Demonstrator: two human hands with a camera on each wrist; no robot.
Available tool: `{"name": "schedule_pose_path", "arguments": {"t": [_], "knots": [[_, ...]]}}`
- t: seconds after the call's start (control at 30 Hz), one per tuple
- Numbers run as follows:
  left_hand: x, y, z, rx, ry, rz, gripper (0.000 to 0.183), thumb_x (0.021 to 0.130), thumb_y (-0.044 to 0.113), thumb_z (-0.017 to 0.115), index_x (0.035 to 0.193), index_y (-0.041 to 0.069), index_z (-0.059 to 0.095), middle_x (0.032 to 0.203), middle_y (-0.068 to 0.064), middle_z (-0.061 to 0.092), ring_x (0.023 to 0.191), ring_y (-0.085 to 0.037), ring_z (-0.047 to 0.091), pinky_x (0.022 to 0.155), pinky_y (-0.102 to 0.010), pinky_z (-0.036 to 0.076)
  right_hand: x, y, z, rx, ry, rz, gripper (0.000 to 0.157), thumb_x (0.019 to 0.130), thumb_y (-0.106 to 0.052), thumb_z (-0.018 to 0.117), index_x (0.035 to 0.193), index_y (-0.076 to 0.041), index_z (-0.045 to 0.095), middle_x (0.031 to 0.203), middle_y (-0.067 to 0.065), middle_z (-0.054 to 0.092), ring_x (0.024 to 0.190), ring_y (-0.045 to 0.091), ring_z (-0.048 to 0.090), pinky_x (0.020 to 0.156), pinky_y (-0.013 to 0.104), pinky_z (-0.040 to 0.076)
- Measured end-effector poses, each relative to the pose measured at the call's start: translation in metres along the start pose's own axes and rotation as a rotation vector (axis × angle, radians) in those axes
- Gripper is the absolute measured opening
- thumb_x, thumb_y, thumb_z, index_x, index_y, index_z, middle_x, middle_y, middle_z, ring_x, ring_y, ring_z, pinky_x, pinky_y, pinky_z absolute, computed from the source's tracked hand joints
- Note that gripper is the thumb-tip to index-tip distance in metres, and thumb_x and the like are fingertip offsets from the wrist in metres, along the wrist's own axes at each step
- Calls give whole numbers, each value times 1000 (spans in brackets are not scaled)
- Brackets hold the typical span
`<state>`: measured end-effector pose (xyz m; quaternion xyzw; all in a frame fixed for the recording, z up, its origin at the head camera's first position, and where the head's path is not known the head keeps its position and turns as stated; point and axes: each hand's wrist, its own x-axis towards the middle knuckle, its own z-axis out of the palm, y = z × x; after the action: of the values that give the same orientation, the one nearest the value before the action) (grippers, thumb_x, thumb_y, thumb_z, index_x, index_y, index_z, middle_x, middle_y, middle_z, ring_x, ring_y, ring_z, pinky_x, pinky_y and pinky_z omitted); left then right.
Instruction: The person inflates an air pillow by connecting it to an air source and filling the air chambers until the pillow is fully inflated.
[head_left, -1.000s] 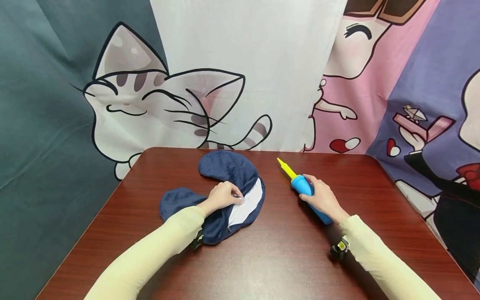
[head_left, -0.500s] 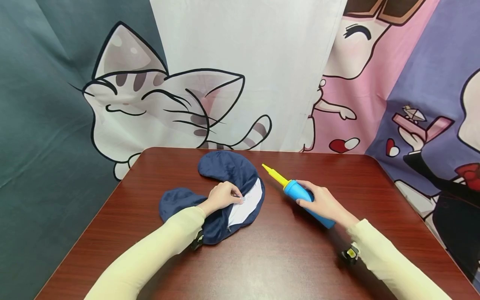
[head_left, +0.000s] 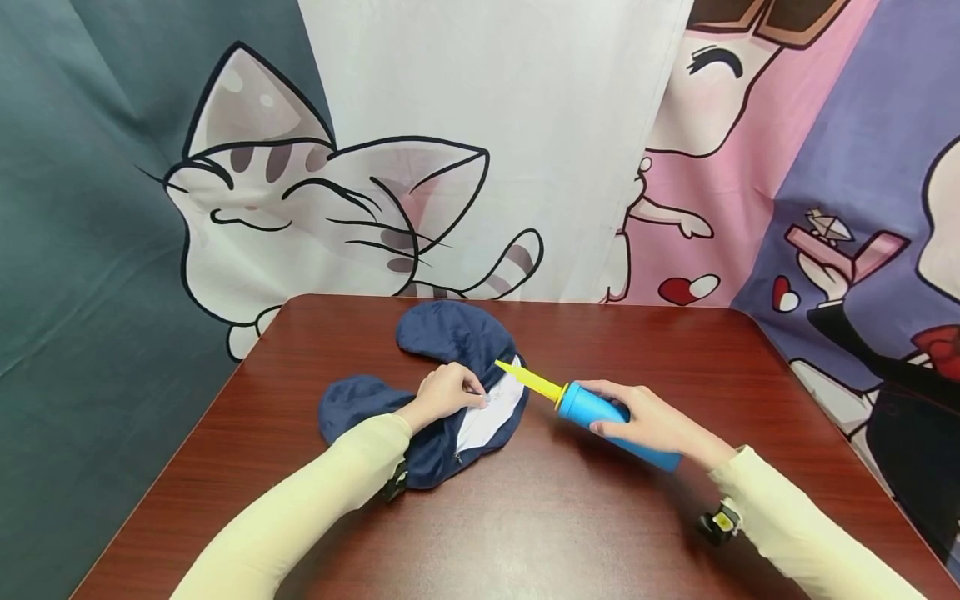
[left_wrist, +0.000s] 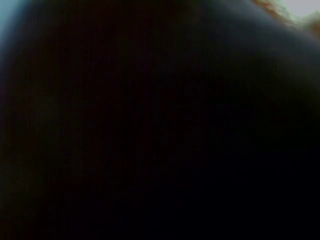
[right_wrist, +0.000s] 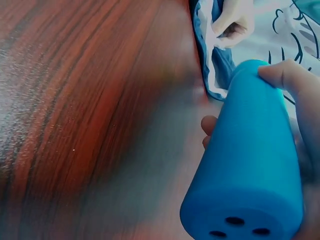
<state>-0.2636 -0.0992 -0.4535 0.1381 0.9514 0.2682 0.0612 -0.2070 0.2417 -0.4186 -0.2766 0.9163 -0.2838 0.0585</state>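
Observation:
A navy U-shaped neck pillow (head_left: 468,333) lies slack on the table in the head view, its cover parted over a white inner lining (head_left: 501,410). My left hand (head_left: 446,390) pinches a small pale bit of that lining; the fingertips partly hide it. My right hand (head_left: 648,417) grips a blue hand air pump (head_left: 588,408) around its barrel. The pump's yellow nozzle (head_left: 531,381) points left, its tip over the pillow's right side near the left fingers. In the right wrist view, the pump's holed end (right_wrist: 240,225) faces the camera. The left wrist view is almost wholly dark.
The reddish-brown wooden table (head_left: 525,533) extends in front of and to the right of both things. Behind its far edge hangs a cartoon-printed cloth (head_left: 570,125). A dark device sits at each wrist, the right one (head_left: 722,523) plainly visible.
My right hand has brought the air pump leftward and slightly nearer to me, swinging its nozzle from pointing away to pointing left over the pillow. My left hand and the pillow stay put.

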Motion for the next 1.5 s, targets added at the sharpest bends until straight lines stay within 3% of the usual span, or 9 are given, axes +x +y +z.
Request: {"name": "schedule_pose_path", "arguments": {"t": [0.27, 0.63, 1.0, 1.23, 1.5], "knots": [[0, -1, 0, 13, 2, 5, 8, 78, 33, 84, 82, 29, 78, 88, 8, 73, 75, -7, 61, 59, -25, 44, -3, -6, 1, -24, -56, -37, 66, 87, -42, 73, 146, -27, 47, 117, -3, 64, 97, 14, 56, 73, 25, 50], [0, -1, 2, 7, 17, 2, 9, 77, 33, 84, 83, 29, 78, 86, 8, 73, 73, -7, 61, 58, -25, 43, 0, -7, 3, -102, -108, -73, 63, 89, -45, 70, 143, -18, 51, 115, 2, 67, 92, 12, 57, 72, 25, 50], [1, -2, 2, 16, 11, 1, 9, 78, 34, 84, 83, 28, 79, 89, 7, 73, 76, -8, 61, 60, -24, 44, 0, -11, 3, -127, -173, -32, 65, 90, -44, 69, 145, -16, 49, 119, 4, 66, 96, 14, 57, 75, 29, 53], [0, -2, -4, 3, -67, 25, 6, 83, 23, 80, 89, 24, 79, 90, 6, 73, 78, -7, 61, 67, -25, 45, 4, -15, 0, -140, -226, -27, 67, 92, -45, 67, 146, -10, 49, 126, 7, 65, 96, 13, 58, 80, 30, 55], [-1, 3, -2, 72, -54, 45, 4, 86, 22, 76, 89, 22, 78, 93, 5, 75, 80, -12, 64, 68, -29, 47, 4, -25, 4, -171, -222, 38, 67, 92, -44, 66, 146, -8, 48, 116, 7, 68, 89, 13, 57, 77, 32, 54]]}}
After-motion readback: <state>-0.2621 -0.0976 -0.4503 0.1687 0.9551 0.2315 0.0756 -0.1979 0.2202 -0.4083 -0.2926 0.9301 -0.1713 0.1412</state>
